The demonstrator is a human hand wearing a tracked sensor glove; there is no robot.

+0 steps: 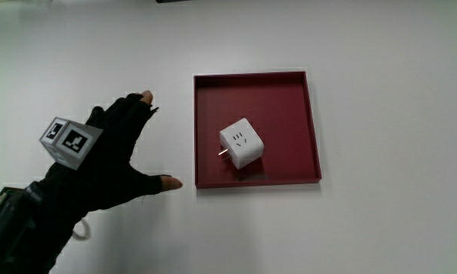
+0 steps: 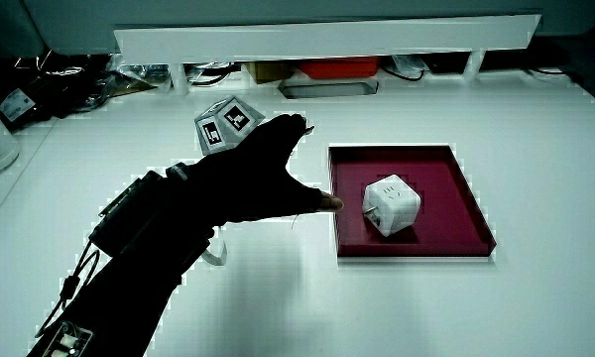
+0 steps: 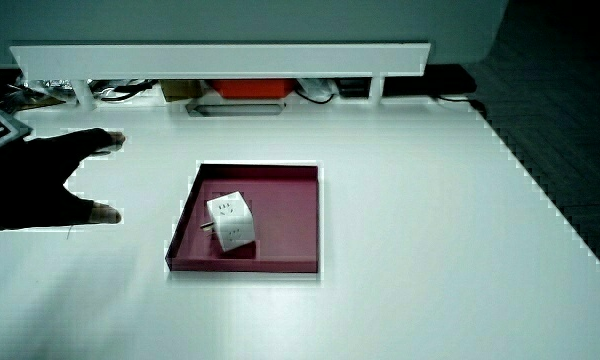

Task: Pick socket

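A white cube-shaped socket [image 1: 241, 142] with metal prongs sits in a shallow dark red tray [image 1: 308, 114], nearer to the person's edge of it. Both side views show the socket [image 2: 392, 205] [image 3: 230, 223] in the tray [image 2: 456, 188] [image 3: 300, 215]. The hand [image 1: 110, 164] in its black glove hovers over the white table beside the tray, fingers spread and holding nothing. Its thumb tip nearly reaches the tray's corner. A patterned cube [image 1: 70, 141] rides on its back. In both side views the hand [image 2: 248, 183] [image 3: 40, 185] is apart from the socket.
A low white partition [image 2: 327, 40] runs along the table's edge farthest from the person, with cables and small items under it. A white loop of cord [image 1: 81, 229] lies on the table by the forearm.
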